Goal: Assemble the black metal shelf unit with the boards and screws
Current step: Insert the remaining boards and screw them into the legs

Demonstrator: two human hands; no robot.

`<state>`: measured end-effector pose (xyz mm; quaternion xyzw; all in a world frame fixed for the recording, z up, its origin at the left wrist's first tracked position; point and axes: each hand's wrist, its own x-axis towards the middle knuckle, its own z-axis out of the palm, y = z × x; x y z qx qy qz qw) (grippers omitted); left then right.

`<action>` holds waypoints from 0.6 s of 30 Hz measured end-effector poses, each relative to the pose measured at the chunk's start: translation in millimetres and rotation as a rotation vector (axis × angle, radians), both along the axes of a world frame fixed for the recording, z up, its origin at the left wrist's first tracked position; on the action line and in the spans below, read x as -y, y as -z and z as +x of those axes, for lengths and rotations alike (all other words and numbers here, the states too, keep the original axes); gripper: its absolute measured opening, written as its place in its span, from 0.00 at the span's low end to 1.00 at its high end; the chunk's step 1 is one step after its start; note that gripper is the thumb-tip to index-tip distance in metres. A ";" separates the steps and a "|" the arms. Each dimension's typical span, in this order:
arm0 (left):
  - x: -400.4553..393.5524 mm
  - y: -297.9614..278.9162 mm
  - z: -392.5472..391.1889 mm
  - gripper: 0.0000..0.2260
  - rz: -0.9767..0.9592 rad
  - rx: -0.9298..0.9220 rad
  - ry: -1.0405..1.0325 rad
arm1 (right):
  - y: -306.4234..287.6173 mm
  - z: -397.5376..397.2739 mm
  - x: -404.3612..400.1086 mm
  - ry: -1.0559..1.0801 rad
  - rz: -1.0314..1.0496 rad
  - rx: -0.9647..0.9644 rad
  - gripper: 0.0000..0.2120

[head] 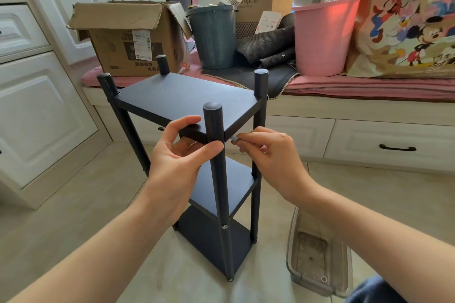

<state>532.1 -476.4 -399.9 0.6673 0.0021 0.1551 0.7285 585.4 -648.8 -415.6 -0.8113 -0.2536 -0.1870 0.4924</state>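
Three boards | four posts | left hand grips post | right hand pinches screw

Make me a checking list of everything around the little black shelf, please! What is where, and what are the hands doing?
Surface: pale tiled floor; the shelf unit stands upright on it.
Job's things: three black boards sit between four posts; a screw head shows low on the near post.
Clutter: clear plastic tray on the floor, right of the shelf.
Hands: left hand grips the near post at the top board; right hand pinches a small metal tool at that board's edge.
Cables: nothing seen.
Surroundings: bench seat holding a cardboard box, grey bin, pink bucket and cartoon bag; white cabinets on the left.
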 end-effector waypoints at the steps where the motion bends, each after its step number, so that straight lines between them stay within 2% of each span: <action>1: 0.2 -0.1 0.0 0.30 -0.003 0.001 0.000 | 0.2 -0.2 -0.3 -0.007 0.006 -0.014 0.10; 8: -0.6 -1.0 0.8 0.30 0.002 0.010 -0.007 | 0.4 -1.9 -3.4 -0.005 0.042 -0.027 0.10; 18: 0.9 -3.9 -0.4 0.30 -0.068 0.014 0.003 | 4.1 -1.0 -6.9 0.025 -0.031 0.033 0.09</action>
